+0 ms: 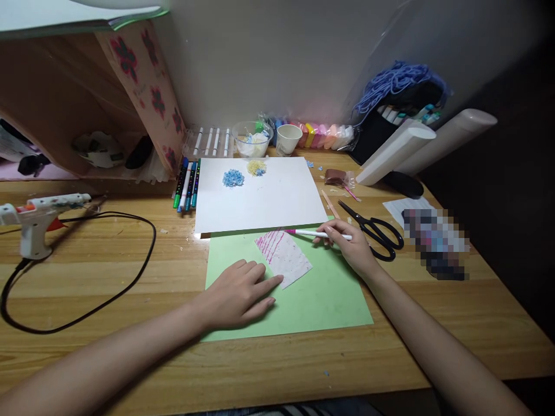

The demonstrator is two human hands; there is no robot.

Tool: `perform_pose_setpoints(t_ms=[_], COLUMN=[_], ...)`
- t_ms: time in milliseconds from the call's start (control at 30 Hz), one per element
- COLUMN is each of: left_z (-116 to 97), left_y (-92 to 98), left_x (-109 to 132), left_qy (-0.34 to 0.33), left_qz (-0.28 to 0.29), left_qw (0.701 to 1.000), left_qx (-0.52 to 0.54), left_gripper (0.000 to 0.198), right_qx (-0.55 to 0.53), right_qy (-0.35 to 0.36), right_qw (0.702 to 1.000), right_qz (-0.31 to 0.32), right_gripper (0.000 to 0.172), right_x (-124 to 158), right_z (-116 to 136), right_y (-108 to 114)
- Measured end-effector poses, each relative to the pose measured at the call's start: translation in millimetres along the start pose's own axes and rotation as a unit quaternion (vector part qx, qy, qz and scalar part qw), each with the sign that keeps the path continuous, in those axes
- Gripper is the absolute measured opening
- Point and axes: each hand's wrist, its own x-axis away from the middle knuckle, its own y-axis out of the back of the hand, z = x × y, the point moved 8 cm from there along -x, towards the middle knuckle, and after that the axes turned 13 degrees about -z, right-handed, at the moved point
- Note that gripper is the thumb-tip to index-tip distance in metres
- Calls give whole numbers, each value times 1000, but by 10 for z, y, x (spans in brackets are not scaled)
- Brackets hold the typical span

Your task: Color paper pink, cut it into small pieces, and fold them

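A piece of thin white tissue paper (291, 263) lies tilted on a green sheet of paper (329, 303), with pink lines across its upper left part. My left hand (243, 292) rests flat on the green sheet, fingers apart, its index fingertip touching the tissue's lower edge. My right hand (344, 237) grips a white marker (314, 233) whose pink tip points left at the tissue's upper edge. Just beyond, a white sheet (260, 202) overlaps the green one and bears a blue crumbled heap (233, 178) and a yellow one (256, 167) with some blue on it.
Black-handled scissors (377, 231) lie right of my right hand. Several markers (187, 185) line the white sheet's left edge. A glue gun (37, 222) with a looping cord is at left. A paper cup (288, 140) and clear bowl (252, 141) stand behind.
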Motion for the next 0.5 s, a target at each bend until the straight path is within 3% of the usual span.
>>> perform_pose_setpoints(t_ms=[200,500], left_z=[1,2], left_y=[6,4], left_x=[-3,1], left_qy=[3,4], left_qz=[1,1], left_qw=[1000,1000], left_qx=[0,0], left_gripper=[40,40], right_qx=[17,8], right_qy=[13,10], right_qw=[998,1000], right_qz=[62,-7], right_gripper=[26,25], right_x=[65,2], right_z=[71,13], right_y=[-128,-16])
